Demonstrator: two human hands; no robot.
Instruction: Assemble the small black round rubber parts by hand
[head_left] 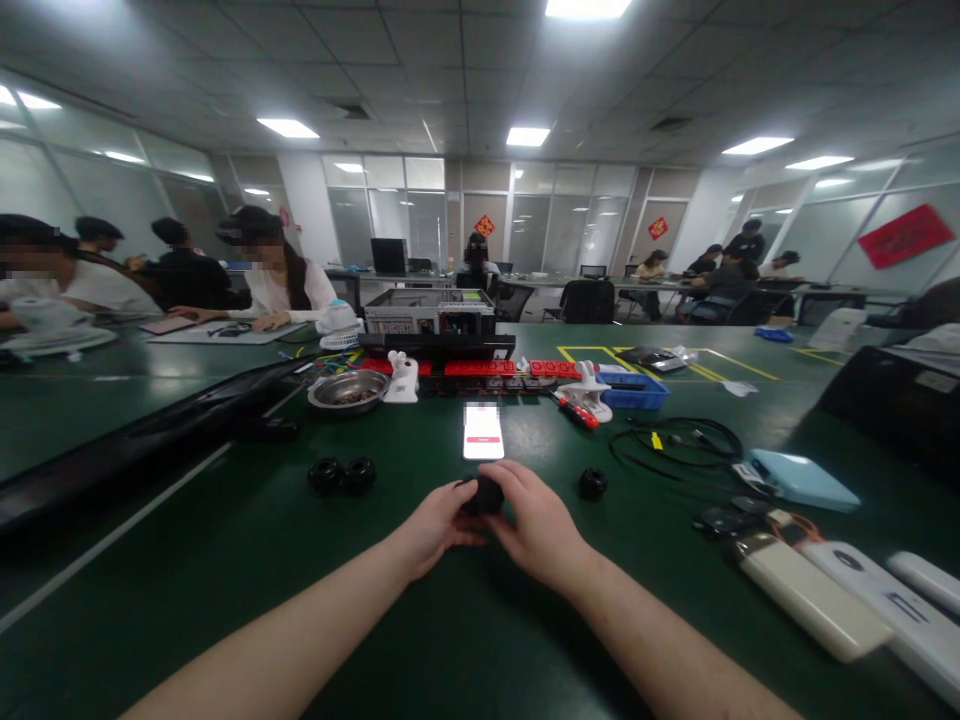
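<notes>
Close together over the green table, my two hands hold a small dark round part between them. The fingers of my left hand close on its left side. My right hand curls round its top and right side, hiding much of it. Just beyond my fingers lies a phone with a bright screen. Two black round parts sit side by side to the left. A single black round part rests to the right of my right hand.
Further back are a metal bowl, a red-handled screwdriver, a blue tray and an opened computer case. Black cables, a light blue box and a cream power bank lie right. Co-workers sit beyond.
</notes>
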